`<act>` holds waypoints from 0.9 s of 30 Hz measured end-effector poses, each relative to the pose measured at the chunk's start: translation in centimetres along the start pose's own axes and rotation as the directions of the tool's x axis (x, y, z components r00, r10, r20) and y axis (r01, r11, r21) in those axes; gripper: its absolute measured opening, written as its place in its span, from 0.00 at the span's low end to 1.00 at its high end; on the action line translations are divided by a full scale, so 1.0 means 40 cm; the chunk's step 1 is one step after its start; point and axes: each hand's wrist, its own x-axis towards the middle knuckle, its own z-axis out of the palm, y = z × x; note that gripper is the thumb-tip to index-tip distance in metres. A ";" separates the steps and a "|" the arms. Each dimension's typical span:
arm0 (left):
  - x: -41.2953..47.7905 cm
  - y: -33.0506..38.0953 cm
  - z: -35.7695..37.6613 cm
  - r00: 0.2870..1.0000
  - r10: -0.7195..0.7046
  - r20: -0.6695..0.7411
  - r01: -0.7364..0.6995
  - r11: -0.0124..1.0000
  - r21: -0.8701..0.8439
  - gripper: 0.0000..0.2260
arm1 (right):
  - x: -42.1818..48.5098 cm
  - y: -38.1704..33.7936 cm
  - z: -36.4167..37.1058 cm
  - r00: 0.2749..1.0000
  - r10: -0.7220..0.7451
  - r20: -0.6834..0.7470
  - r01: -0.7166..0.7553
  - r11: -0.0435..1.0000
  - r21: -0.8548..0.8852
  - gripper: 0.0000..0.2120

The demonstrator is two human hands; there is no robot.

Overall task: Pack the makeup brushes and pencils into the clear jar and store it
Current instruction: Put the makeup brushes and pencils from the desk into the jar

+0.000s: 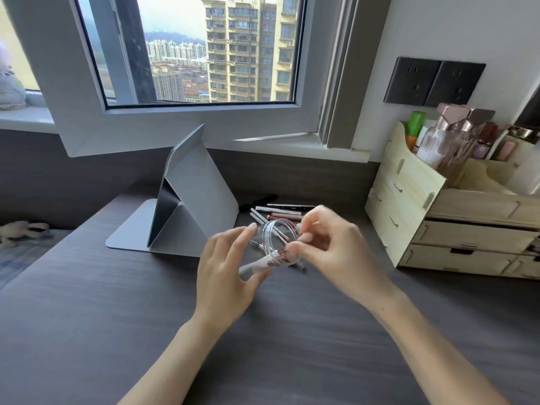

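Your left hand (226,276) cups the clear jar (280,244) above the dark desk (117,302), fingers spread around its side. Your right hand (330,244) pinches a brush (257,266) at the jar's mouth. More pencils and brushes (280,210) lie just behind, beside the folded tablet stand (190,200).
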 end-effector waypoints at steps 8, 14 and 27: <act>0.011 -0.012 -0.017 0.989 -0.127 -0.077 0.126 0.992 -0.027 0.33 | 0.081 0.119 0.019 0.968 0.152 -0.201 -0.156 0.988 -0.004 0.14; 0.021 -0.022 -0.026 0.953 -0.248 -0.173 0.241 0.969 -0.058 0.34 | 0.155 0.259 0.117 0.909 0.414 -0.046 -0.377 0.769 -0.517 0.12; 0.016 -0.024 -0.030 0.966 -0.229 -0.124 0.221 0.973 -0.071 0.35 | 0.148 0.226 0.058 0.899 0.340 -0.275 -0.380 0.919 -0.105 0.08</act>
